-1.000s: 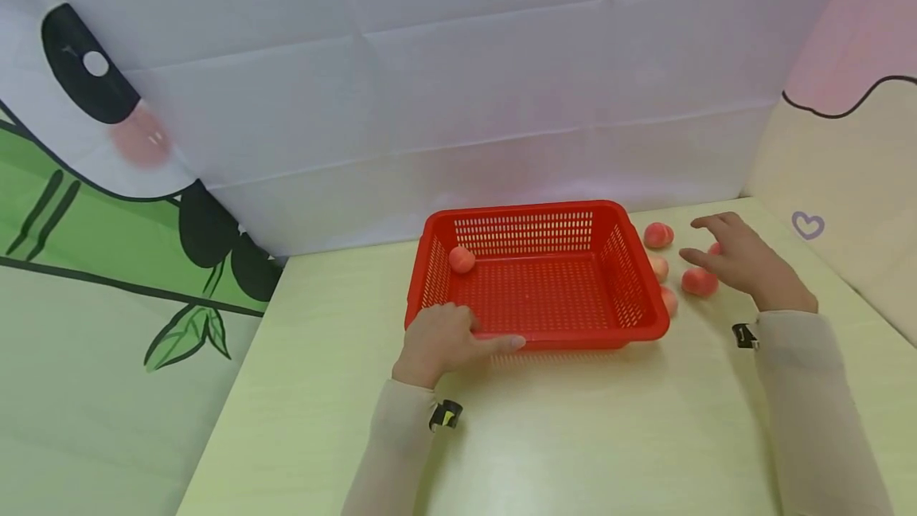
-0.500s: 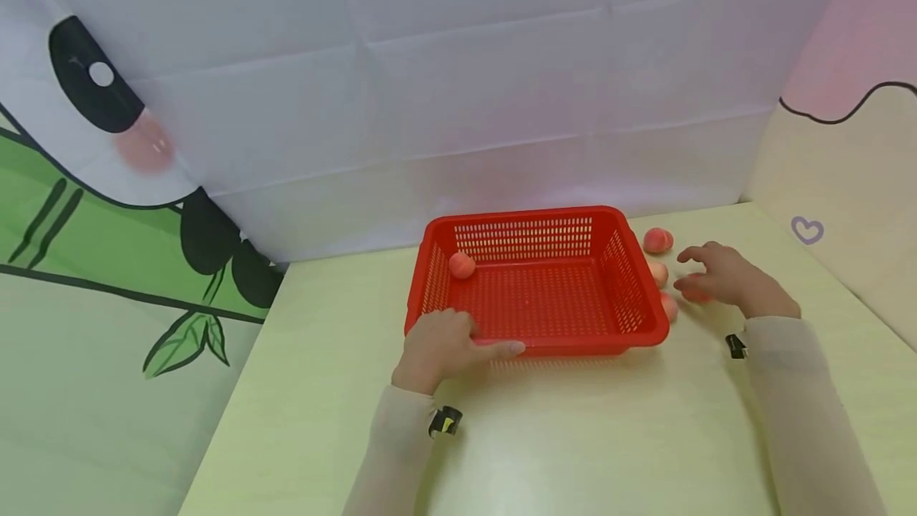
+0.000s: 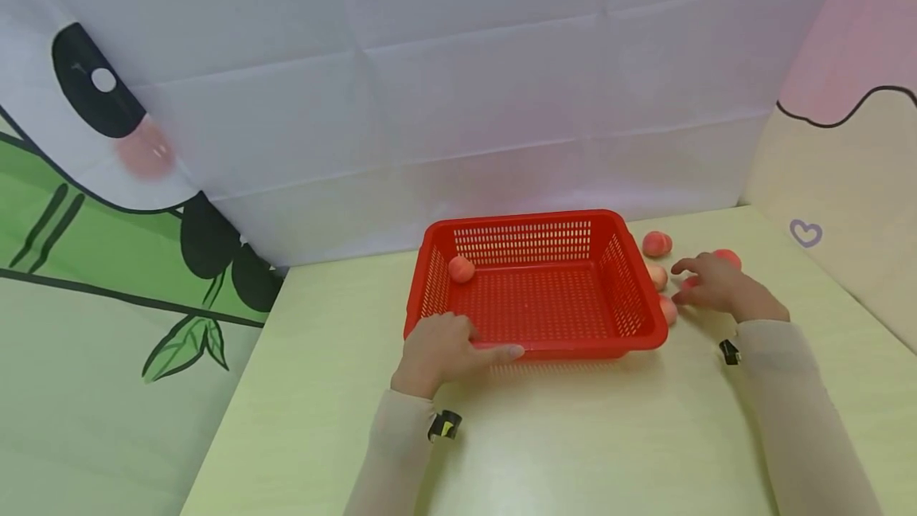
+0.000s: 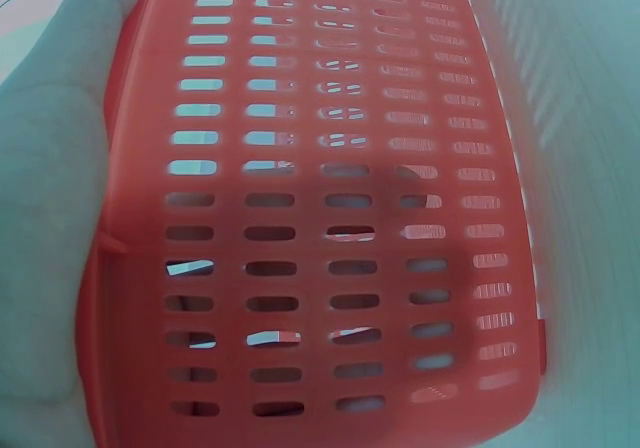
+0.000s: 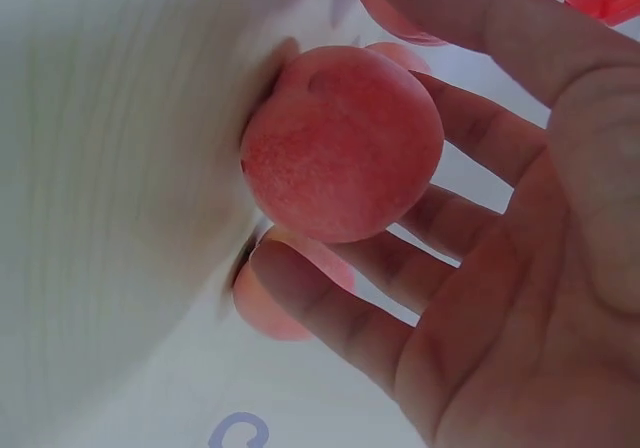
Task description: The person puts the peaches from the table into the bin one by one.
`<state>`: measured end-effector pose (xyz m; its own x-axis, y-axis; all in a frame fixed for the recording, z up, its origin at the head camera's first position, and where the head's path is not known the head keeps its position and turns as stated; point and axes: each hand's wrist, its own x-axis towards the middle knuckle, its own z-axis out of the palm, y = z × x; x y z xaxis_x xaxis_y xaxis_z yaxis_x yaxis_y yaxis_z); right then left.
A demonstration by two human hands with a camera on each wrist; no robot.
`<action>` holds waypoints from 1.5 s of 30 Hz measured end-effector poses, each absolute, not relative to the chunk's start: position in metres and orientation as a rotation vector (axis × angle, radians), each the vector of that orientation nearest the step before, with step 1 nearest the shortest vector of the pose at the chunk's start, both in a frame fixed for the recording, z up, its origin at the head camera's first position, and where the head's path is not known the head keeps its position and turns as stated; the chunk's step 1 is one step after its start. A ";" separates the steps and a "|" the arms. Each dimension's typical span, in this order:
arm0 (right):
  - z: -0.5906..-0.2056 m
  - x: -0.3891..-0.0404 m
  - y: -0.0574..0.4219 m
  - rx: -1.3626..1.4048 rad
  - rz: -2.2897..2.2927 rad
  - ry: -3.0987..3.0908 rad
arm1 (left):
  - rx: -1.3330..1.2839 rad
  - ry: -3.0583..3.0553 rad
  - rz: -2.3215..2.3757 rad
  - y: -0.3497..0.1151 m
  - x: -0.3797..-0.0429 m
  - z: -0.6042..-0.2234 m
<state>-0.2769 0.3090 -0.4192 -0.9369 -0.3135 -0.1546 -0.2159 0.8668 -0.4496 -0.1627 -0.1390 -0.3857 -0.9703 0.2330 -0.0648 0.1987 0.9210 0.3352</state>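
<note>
A red slotted plastic basket (image 3: 544,347) sits on the table, a single peach (image 3: 461,269) near its back left corner. My left hand (image 3: 438,350) grips the basket's front left rim, thumb lying along the front edge; in the left wrist view, the slotted wall (image 4: 222,218) is right beside the palm. My right hand (image 3: 727,285) is low over the peaches right of the basket. In the right wrist view, its spread fingers reach behind a reddish peach (image 5: 340,148), the thumb held apart above it. Another peach (image 5: 270,303) lies close by the fingertips.
Between basket and right hand lie a back peach (image 3: 657,244), a paler peach (image 3: 657,275) and a front peach (image 3: 669,309). One more peach (image 3: 727,257) shows behind the right hand. A white cloth wall (image 3: 487,126) stands behind the table, with a printed side wall at right.
My right hand has moved left and down among the peaches, over the nearest one. My left hand keeps its grip on the basket, which has stayed in place.
</note>
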 end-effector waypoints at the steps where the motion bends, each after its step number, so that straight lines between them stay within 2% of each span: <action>1: -0.420 -0.277 0.310 -0.417 -0.638 2.821 | 0.337 2.976 0.501 -0.139 -0.163 -0.386; 45: -0.427 -0.279 0.307 -0.369 -0.649 2.770 | 0.335 2.981 0.477 -0.139 -0.162 -0.386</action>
<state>-0.2786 0.3070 -0.4269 -0.9306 -0.3047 -0.2028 -0.1830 0.8671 -0.4633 -0.1620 -0.1395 -0.3855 -0.9703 0.2320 -0.0677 0.1993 0.9266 0.3188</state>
